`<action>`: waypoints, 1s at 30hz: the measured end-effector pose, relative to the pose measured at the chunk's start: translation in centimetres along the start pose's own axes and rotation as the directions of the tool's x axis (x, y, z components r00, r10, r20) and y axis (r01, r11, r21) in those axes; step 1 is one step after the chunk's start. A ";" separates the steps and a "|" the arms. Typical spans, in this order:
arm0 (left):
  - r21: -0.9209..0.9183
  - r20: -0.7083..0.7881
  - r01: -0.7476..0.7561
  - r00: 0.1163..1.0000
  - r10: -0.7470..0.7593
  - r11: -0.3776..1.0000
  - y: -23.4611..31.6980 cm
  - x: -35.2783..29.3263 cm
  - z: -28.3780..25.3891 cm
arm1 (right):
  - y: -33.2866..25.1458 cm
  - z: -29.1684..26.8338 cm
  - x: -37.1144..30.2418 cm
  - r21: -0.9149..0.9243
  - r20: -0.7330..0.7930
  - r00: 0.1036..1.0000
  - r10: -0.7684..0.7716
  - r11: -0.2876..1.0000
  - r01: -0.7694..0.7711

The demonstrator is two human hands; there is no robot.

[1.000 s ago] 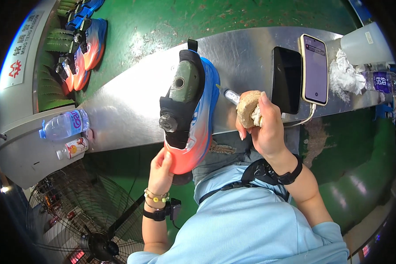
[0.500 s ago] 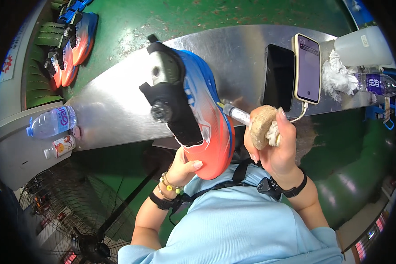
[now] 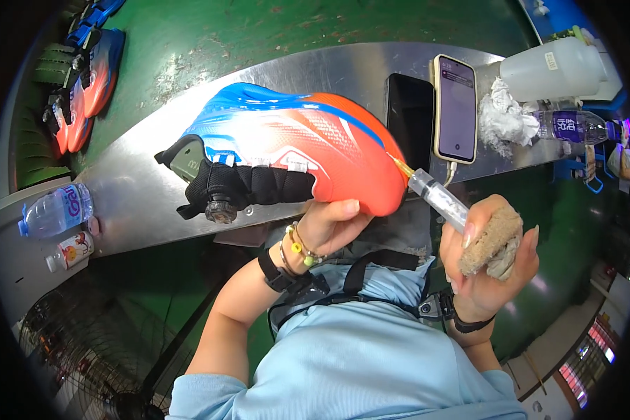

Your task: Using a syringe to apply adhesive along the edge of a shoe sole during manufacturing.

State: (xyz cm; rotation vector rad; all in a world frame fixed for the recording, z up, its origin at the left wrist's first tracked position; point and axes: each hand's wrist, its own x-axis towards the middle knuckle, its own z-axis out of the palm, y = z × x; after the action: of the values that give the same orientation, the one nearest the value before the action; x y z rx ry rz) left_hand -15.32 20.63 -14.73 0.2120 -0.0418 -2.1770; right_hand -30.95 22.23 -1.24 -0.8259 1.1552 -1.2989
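A shoe (image 3: 315, 147), blue at the heel and fading to orange-red at the toe, lies tilted on its side above the metal bench. My left hand (image 3: 332, 227) grips it under the toe, thumb along the upper. A black collar with a round dial faces toward me. In my right hand (image 3: 483, 269) is a clear syringe (image 3: 437, 199), its yellowish tip at the seam between upper and sole near the toe. That same hand also holds a tan, rough-textured pad (image 3: 491, 241) with a whitish crumpled cloth behind it.
A dark phone (image 3: 407, 115) and a lit phone (image 3: 455, 105) on a cable lie on the metal bench (image 3: 147, 168). Crumpled white tissue (image 3: 504, 115), a bottle (image 3: 574, 127) and a white jug (image 3: 553, 68) stand right. Left are two bottles (image 3: 59, 210), several shoes (image 3: 98, 77) and a fan (image 3: 119, 350).
The shoe has turned from toe toward me to toe pointing right, its sole side now facing away. My right hand with syringe and pad has moved right and down, the tip staying near the sole edge.
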 end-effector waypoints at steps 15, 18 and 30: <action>0.140 -0.069 -0.066 0.995 0.076 0.988 0.3 4.4 1.3 | -0.4 -1.6 -0.9 -0.102 0.045 0.997 0.060 0.993 -0.055; 0.123 -0.074 -0.115 0.989 0.125 0.986 0.1 4.9 1.7 | -0.1 -0.9 -1.0 -0.123 0.042 0.999 0.015 0.992 -0.010; 0.002 -0.344 -0.290 0.899 0.273 0.957 1.1 5.7 7.9 | 2.3 -0.4 0.8 -0.099 0.157 0.955 -0.251 0.958 0.269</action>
State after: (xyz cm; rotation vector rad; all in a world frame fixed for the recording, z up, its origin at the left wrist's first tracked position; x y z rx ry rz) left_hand -18.92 14.97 -7.61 0.5212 0.1691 -1.8242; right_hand -30.75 21.85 -3.66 -1.1730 1.0416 -1.3683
